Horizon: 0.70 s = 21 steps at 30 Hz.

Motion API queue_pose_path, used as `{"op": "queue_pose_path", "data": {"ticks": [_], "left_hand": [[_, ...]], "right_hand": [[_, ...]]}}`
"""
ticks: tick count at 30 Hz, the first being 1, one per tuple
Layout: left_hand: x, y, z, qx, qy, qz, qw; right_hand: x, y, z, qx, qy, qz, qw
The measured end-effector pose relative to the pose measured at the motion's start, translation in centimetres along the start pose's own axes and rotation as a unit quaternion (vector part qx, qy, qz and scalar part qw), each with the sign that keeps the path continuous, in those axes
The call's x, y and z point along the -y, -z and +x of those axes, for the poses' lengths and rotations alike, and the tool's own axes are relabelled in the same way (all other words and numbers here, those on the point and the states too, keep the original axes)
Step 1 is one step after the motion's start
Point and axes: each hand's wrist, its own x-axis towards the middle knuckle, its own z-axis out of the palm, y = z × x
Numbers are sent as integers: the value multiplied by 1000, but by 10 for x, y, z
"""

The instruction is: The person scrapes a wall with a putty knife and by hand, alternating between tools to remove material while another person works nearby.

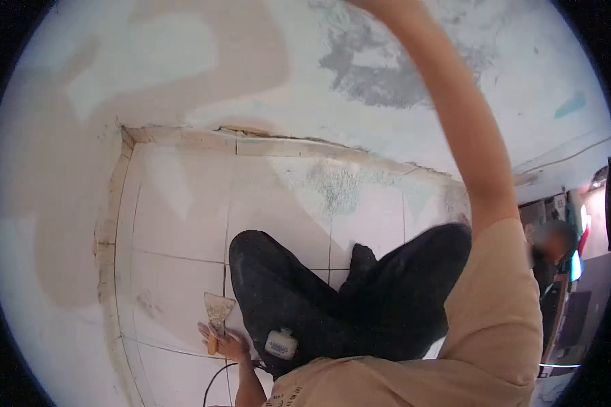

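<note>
The scraper (218, 308) is just left of the black trousers (278, 285), over the tiled floor (176, 278), its orange handle across the left hand (229, 344) — whether those fingers clamp it, I cannot tell. On the trousers' left thigh sits a pale, bottle-shaped item (280, 344). Beyond the trousers, the right arm (461, 122) reaches up before the patchy wall (278, 102); the right hand (380, 4) is mostly cut off — its fingers' state cannot be told. Another person (553, 244) is well to the trousers' right.

Single head-worn view, forward and steeply down over lap and floor (176, 285).
</note>
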Motion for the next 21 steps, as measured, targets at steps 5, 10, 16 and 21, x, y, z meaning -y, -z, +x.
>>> {"op": "queue_pose_path", "data": {"ticks": [5, 10, 16, 21], "left_hand": [[-2, 9, 0, 80, 22, 67, 994], [4, -2, 0, 89, 15, 85, 992], [-6, 8, 0, 39, -14, 58, 997], [-9, 15, 3, 42, -11, 61, 997]], "right_hand": [[-49, 114, 0, -61, -89, -175, 979], [-26, 132, -49, 9, -100, -185, 978], [4, 73, -124, 27, -120, -274, 954], [-40, 37, -151, -3, -64, -316, 947]]}}
